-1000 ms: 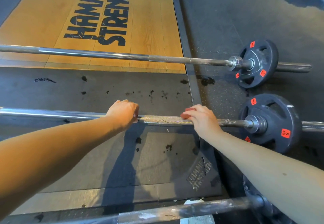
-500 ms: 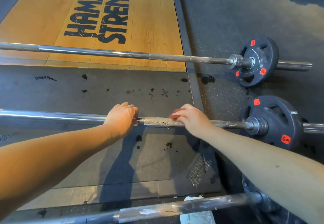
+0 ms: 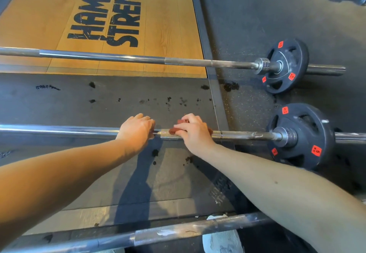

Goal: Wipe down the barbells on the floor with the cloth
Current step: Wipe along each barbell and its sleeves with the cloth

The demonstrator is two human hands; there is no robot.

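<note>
Your right hand [image 3: 195, 134], pinching the cloth [image 3: 174, 130] on the middle barbell [image 3: 237, 135], has slid in from the mat [image 3: 99, 104]'s right edge, so that stretch is likely wiped. Your left hand [image 3: 136, 132] apparently grips it.

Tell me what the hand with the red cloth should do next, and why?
Probably slide the right hand and its red cloth a little left along the middle barbell. The cloth sits on the rough grip part, and a short bare stretch lies between it and the left hand, which grips the bar.
</note>
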